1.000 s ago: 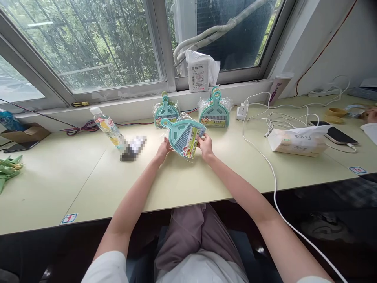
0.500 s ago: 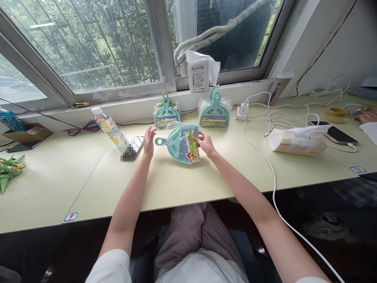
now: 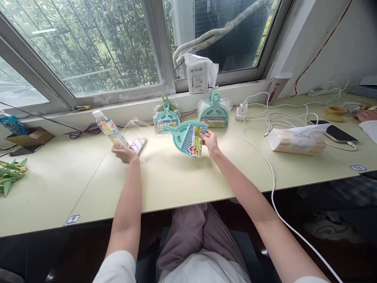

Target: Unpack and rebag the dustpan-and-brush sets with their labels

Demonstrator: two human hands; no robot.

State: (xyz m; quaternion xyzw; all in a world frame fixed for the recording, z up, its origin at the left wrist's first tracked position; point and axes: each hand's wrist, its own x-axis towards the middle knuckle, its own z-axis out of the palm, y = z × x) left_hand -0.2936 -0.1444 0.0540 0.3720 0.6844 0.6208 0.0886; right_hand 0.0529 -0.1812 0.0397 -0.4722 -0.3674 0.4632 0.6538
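My right hand [image 3: 210, 142] grips the right edge of a mint-green dustpan [image 3: 181, 135] with a grey-bristled brush in it and a colourful label card [image 3: 196, 141]. The set is tilted above the table, its handle pointing left. My left hand [image 3: 124, 153] is closed on a thin clear plastic bag [image 3: 138, 125], which spreads up and right from it, apart from the dustpan. Beside that hand a juice bottle [image 3: 107, 126] leans, and a phone [image 3: 138, 145] lies partly behind the hand and the film.
Two stacks of wrapped dustpan sets, a left stack [image 3: 166, 116] and a right stack [image 3: 214, 112], stand by the wall. A tissue pack [image 3: 297, 140], white cables [image 3: 273, 173] and another phone [image 3: 335, 133] lie rightward. Another person's hand [image 3: 365, 115] rests at far right.
The clear bag has come off the dustpan and moved left with my left hand, which was open before. My right hand still holds the dustpan, now shifted slightly right and tilted.
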